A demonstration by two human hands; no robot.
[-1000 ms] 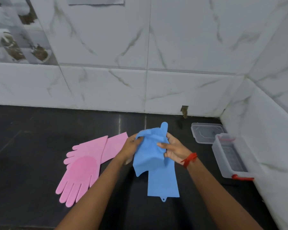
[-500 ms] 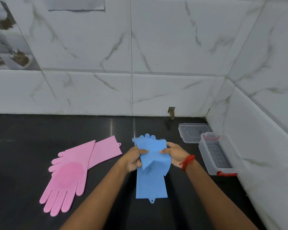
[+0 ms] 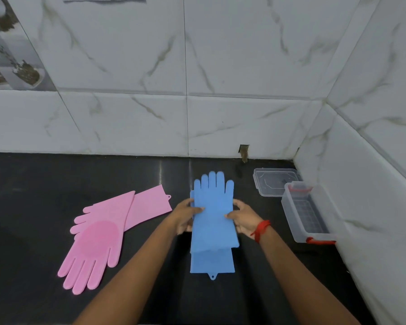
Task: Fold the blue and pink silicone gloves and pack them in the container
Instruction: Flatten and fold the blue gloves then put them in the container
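Note:
Two blue silicone gloves [image 3: 212, 221] lie stacked on the black counter, fingers pointing to the wall, the lower one's cuff sticking out toward me. My left hand [image 3: 185, 215] grips the top blue glove's left edge. On its right edge sits my right hand [image 3: 243, 218], wearing a red thread at the wrist. Two pink silicone gloves [image 3: 103, 233] lie overlapped to the left, untouched. The clear container [image 3: 308, 213] with red clips stands open at the right, by the side wall.
The container's clear lid [image 3: 275, 181] lies flat behind it in the corner. White marble tiled walls close the back and right side. The black counter [image 3: 33, 184] stretches out to the left.
The crumpled, lifted blue glove has been spread out flat on top of the other blue glove. Both hands moved from its bunched middle to its side edges.

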